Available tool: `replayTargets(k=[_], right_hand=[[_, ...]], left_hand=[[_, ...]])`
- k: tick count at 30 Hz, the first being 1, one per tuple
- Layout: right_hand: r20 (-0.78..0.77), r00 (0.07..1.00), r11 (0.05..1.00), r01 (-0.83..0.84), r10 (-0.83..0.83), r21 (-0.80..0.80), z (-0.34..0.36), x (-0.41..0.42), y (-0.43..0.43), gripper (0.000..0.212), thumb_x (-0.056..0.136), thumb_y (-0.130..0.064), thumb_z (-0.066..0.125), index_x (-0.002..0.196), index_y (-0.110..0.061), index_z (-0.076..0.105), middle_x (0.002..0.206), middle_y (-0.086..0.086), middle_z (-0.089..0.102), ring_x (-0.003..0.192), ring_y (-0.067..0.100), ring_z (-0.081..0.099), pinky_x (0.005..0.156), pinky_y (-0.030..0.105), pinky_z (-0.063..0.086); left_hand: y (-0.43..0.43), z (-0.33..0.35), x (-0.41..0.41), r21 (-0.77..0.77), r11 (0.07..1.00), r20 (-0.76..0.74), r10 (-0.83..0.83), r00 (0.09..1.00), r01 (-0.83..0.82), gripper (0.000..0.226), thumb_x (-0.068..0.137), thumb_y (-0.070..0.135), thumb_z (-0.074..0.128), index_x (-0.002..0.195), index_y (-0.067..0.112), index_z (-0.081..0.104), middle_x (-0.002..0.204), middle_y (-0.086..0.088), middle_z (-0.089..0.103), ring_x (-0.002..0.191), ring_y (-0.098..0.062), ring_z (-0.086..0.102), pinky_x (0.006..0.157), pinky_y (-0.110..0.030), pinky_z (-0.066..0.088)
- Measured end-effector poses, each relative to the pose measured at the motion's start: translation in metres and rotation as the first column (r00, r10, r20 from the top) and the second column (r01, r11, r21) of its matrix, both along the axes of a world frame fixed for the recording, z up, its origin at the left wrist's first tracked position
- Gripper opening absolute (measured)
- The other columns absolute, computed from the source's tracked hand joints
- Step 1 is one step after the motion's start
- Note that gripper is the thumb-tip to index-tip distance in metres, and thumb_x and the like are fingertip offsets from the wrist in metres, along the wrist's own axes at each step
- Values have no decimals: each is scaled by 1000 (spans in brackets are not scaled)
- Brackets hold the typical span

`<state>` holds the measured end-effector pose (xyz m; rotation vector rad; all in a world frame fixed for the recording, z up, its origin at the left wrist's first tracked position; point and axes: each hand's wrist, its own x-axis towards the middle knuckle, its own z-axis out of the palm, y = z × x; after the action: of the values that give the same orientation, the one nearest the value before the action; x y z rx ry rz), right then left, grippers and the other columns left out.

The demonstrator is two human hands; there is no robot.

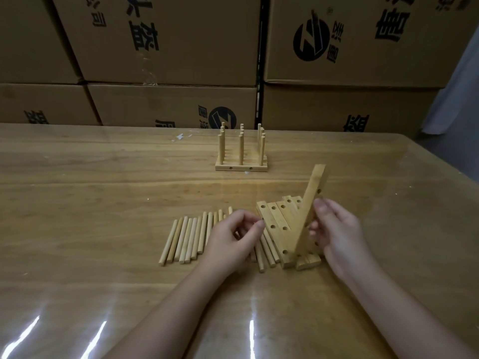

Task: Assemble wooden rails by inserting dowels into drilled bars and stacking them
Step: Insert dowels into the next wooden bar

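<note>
Assembled rails [241,154] stand far; loose dowels [186,237] and bars [277,224] remain. Right hand [339,229] grip clamps a tilted bar [311,200]; left hand [233,239] grip is unclear.

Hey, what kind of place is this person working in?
Likely a warehouse or small workshop: stacked printed cartons line the back, and the worktable holds loose dowels, drilled bars and assembled rails.

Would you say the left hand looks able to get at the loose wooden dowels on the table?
Probably yes: the left hand is directly over the pale round wooden dowels, and nothing covers those left of it.
</note>
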<state>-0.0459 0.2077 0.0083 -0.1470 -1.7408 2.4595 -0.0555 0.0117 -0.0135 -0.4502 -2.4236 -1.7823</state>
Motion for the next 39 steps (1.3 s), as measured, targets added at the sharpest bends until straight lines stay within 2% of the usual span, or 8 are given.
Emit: replayTargets(k=[4, 10, 14, 17, 20, 24, 32, 39], right_hand=[[-57, 991, 991, -126, 124, -44, -5, 5, -16, 35, 71, -17, 67, 105, -10, 62, 84, 5, 71, 62, 12, 62, 56, 21, 53], [-84, 975, 977, -209, 205, -39, -10, 8, -22, 35, 72, -16, 66, 106, -6, 62, 92, 9, 72, 74, 16, 68, 62, 21, 55], [-144, 962, 927, -174, 232, 332, -12, 11, -23, 28, 88, -7, 58, 114, -18, 59, 105, -2, 70, 96, 12, 66, 74, 22, 55], [-335, 890, 496, 150, 309, 856, -17, 13, -18, 26, 93, -10, 53, 115, -22, 60, 109, -13, 63, 105, 3, 57, 89, 20, 46], [-297, 848, 230, 213, 439, 949, -21, 15, -20, 28, 93, -27, 49, 118, -22, 60, 118, -12, 56, 115, 5, 46, 98, 23, 34], [-146, 893, -22, 171, 426, 985, -26, 17, -22, 51, 88, -54, 40, 134, -32, 44, 137, -17, 37, 129, 3, 24, 106, 22, 9], [-65, 905, -80, 109, 421, 991, -24, 17, -23, 61, 84, -63, 39, 136, -31, 42, 143, -17, 28, 134, 4, 19, 110, 25, 8], [-109, 908, -51, 142, 404, 989, -23, 20, -27, 27, 84, -53, 50, 97, -30, 52, 131, -14, 40, 128, 6, 31, 107, 25, 17]], left_hand=[[-2, 3, 3, 17, 996, -9, -89, 996, 90, 29, 75, 55, 55, 97, 39, 64, 84, 14, 66, 82, -7, 62, 71, -23, 52], [1, 3, 3, -40, 994, -49, -104, 993, 102, 29, 78, 39, 67, 102, 24, 70, 79, 10, 63, 75, -8, 57, 68, -31, 51], [-1, 3, 1, 29, 993, -33, -111, 993, 112, 13, 87, 33, 65, 92, 22, 72, 71, 1, 64, 67, -15, 59, 63, -28, 49], [-4, 4, 0, 223, 975, 30, -15, 999, 8, 22, 80, 41, 60, 87, 23, 71, 69, 3, 67, 65, -11, 62, 62, -24, 50], [-3, 4, -3, 340, 936, 96, 61, 994, -90, 27, 84, 40, 58, 104, 24, 66, 68, 1, 70, 68, -10, 65, 66, -27, 51], [1, 0, -4, 262, 958, 59, 106, 993, -117, 38, 96, 28, 52, 133, 23, 47, 73, 2, 72, 78, -10, 69, 77, -28, 54], [0, 1, -5, 344, 929, 139, 93, 986, -136, 29, 98, 30, 47, 127, 29, 47, 72, 1, 72, 74, -11, 70, 61, -24, 54], [2, -3, -7, 179, 972, 125, 133, 983, -154, 36, 98, 34, 46, 134, 32, 43, 66, 5, 69, 59, -20, 60, 58, -35, 50]])
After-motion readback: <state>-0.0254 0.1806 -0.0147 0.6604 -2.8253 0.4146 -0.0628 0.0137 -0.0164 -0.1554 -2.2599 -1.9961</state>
